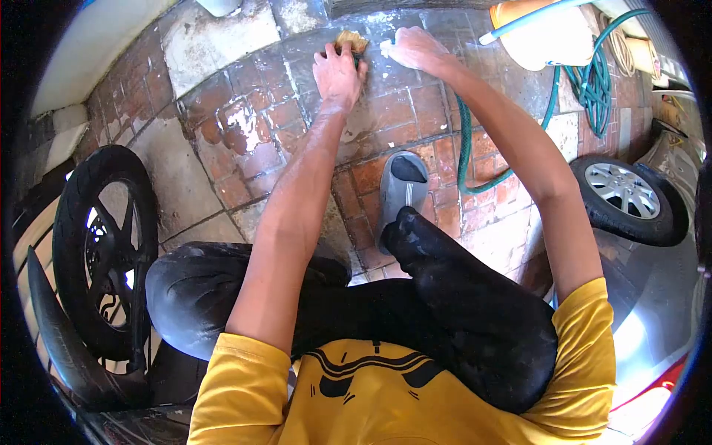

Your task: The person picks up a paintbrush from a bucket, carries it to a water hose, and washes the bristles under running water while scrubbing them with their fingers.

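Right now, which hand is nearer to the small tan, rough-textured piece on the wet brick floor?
Left. The left hand touches the tan piece; the right hand is apart from it, to its right.

Blk whl (115, 278) stands L, silver-rim whl (623, 191) R.

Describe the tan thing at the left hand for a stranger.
Look across the tiled floor to its far end, to the left hand. The tan thing lies partly under that hand; its straw colour sets it apart from the green hose further right.

Brick floor (391, 111), seemingly wet, green hose (466, 141)
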`<state>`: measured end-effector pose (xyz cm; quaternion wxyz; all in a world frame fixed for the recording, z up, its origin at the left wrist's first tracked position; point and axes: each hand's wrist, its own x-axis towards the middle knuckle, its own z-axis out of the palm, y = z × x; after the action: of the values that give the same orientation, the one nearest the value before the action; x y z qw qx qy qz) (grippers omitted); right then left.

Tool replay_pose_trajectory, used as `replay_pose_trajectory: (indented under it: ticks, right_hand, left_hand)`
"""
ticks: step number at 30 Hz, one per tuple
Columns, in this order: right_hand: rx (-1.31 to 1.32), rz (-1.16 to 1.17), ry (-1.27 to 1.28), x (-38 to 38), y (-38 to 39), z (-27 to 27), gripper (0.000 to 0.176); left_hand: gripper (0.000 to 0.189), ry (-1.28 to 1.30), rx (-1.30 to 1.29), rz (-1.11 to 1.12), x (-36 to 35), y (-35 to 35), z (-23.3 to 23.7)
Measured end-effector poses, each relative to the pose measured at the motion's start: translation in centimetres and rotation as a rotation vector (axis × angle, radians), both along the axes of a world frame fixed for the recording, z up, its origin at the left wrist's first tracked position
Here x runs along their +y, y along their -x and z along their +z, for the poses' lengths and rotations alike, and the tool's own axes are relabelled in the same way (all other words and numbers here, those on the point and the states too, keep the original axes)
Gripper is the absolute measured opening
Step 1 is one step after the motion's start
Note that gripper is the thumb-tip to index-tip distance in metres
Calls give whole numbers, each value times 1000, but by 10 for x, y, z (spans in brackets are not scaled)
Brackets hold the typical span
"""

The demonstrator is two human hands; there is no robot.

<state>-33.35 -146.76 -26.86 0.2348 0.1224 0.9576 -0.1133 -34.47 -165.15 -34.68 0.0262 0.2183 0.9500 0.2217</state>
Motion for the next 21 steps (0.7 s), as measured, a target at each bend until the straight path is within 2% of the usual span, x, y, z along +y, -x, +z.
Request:
replay_pose_trajectory:
  ticks: [2,4,6,8,10,12,13,15,17,21]
  right_hand:
    - [32,49,23,0,-2,0,58]
    - [51,27,38,1,-2,1,58]
    - [74,4,53,1,-1,3,58]
    - [23,-38,116,-1,-1,15,57]
    - [61,-23,102,-3,-1,5,57]
    - [100,-9,90,-4,-2,-1,57]
    - [123,-25,98,-7,-2,1,58]
    - [151,-45,110,-11,-3,6,59]
    - [30,-71,148,-10,-1,16,54]
    - [48,-81,148,-10,0,11,52]
  left_hand:
    - [51,-34,-31,8,4,9,15]
    - [43,-70,-315,181,8,21,33]
    - [45,-16,-305,177,7,30,34]
    - [43,-165,-336,244,6,34,16]
    - [41,-219,-367,230,1,43,-8]
    - [39,-265,-244,169,-1,49,-29]
    - [38,-236,-324,191,3,50,-24]
    - [39,-261,-314,135,3,52,-21]
    - [39,-286,-305,73,4,54,-21]
    - [37,-274,-363,161,5,51,-15]
